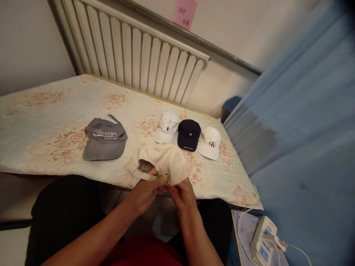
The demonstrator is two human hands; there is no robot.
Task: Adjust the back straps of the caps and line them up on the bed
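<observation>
A cream baseball cap [169, 159] is held up over the near edge of the bed, its back opening and strap turned toward me. My left hand [145, 194] pinches the strap close to the buckle, thumb on top. Lower on the right, my right hand [181, 194] grips the cap's edge beside the buckle; its fingertips are partly hidden. Left of the hands lies a grey cap [105, 138] with white lettering. Beyond them, side by side, rest a white cap [168, 127] with a small dark emblem, a navy cap [189, 135] and a white cap [210, 143] with black letters.
The caps lie on a flowered bedspread [69, 107]. A white radiator [133, 51] stands along the far wall below a pink note [185, 14]. At right hang a blue curtain [294, 111] and, below it, a power strip [264, 240] with white cables.
</observation>
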